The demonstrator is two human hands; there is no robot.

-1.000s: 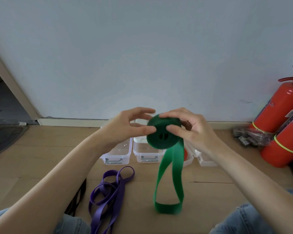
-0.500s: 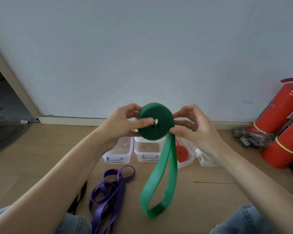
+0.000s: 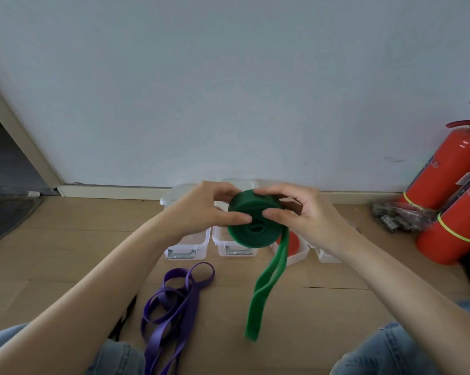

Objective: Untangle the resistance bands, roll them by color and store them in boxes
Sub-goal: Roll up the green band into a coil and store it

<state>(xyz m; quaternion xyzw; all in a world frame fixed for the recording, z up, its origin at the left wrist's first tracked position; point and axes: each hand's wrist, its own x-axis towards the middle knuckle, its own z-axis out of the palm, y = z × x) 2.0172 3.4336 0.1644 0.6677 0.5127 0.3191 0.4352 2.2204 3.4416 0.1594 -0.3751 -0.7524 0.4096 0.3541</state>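
Note:
A green resistance band is mostly wound into a thick coil held in the air in front of me. My left hand pinches the coil's left side, thumb on its face. My right hand grips the right side, thumb near the centre. The unrolled tail hangs down to the floor. A purple band lies loose and looped on the floor at lower left. Behind the coil stand several clear plastic boxes; one holds a rolled red band.
Two red fire extinguishers lean at the right wall, with a bag of metal parts beside them. A black strap shows by my left knee. A dark mat lies at the far left by a doorway.
The coil has grown and tipped back from upright to flat. The hanging tail is shorter and has swung to the right. Both hands shifted their hold around the roll.

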